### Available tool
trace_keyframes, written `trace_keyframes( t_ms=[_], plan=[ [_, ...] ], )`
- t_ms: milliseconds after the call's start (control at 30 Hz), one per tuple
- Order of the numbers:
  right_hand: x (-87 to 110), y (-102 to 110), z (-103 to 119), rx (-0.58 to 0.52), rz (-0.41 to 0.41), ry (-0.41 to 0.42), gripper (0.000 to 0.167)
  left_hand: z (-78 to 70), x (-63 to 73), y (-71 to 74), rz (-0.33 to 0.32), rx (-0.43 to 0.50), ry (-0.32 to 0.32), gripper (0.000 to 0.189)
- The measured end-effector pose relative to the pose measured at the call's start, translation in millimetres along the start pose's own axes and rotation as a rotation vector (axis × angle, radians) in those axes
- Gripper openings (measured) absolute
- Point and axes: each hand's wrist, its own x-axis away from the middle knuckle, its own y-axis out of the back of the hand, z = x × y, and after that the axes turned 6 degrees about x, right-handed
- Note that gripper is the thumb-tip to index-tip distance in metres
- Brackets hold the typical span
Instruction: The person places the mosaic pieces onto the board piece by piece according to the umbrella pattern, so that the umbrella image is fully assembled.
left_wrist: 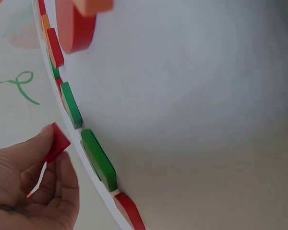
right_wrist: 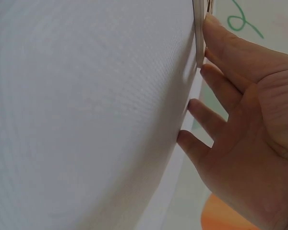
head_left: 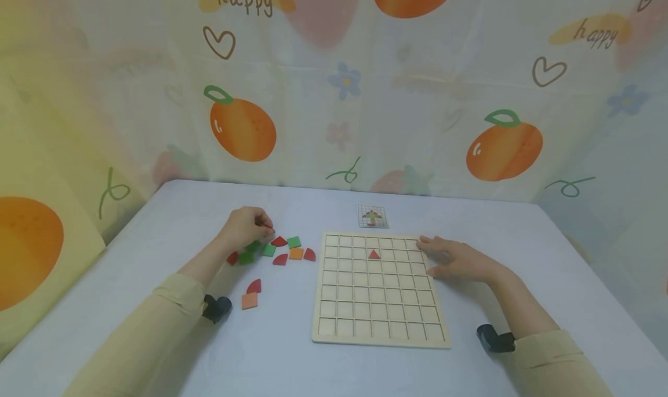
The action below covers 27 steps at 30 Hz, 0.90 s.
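At a white tabletop (head_left: 282,362), we found a person's left hand (head_left: 246,226) pinching a small red piece (left_wrist: 60,143) between thumb and fingers, just above a scatter of tiles (head_left: 269,250); we could not tell its full shape, as the grip covered part of it. Close under that hand lay green pieces (head_left: 246,258), and to its right an orange square (head_left: 296,253) and a red quarter-round (head_left: 309,254). On the hand's near side, an orange tile (head_left: 249,301) sat against another red piece (head_left: 254,286). The right hand (head_left: 454,259), fingers loosely extended and gripping nothing, rested at the right edge of a gridded board (head_left: 362,310), where a lone red triangle (head_left: 374,255) sat to that hand's left. Beyond the board, between the two hands, lay a small pattern card (head_left: 373,217).

For a clean lift, we judged, the left hand called for a light pinch on the piece's edges and enough height to clear the tiles on its right. We thought a glance at the card would settle how to turn the piece, while light, steady contact from the right hand would guard against the board sliding.
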Motion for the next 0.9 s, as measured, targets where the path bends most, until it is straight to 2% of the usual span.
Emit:
trace_keyframes(
  t_ms=[167,300,533,700,800,900],
  plan=[
    [-0.2,-0.1,-0.7,0.008,-0.005,0.0,0.071,-10.0,2.2,-2.2,-0.049,0.041,-0.057,0.014],
    [-0.3,-0.2,-1.1,0.01,-0.004,0.001,0.07,-22.6,5.1,-6.5,-0.046,0.068,-0.082,0.012],
    [-0.1,-0.7,-0.4,0.012,-0.002,-0.001,0.07,-44.9,7.1,-20.8,0.008,0.116,-0.061,0.013],
    [-0.2,-1.1,-0.4,0.011,-0.004,-0.008,0.07,-60.7,11.5,-31.3,0.072,0.112,-0.061,0.021],
    [-0.4,-1.4,-1.0,0.014,-0.004,-0.015,0.07,-70.4,13.4,-37.0,0.103,0.146,-0.02,0.024],
    [-0.6,-1.5,-1.9,0.016,-0.005,-0.01,0.07,-78.4,14.0,-42.2,0.113,0.18,-0.009,0.02]
  ],
)
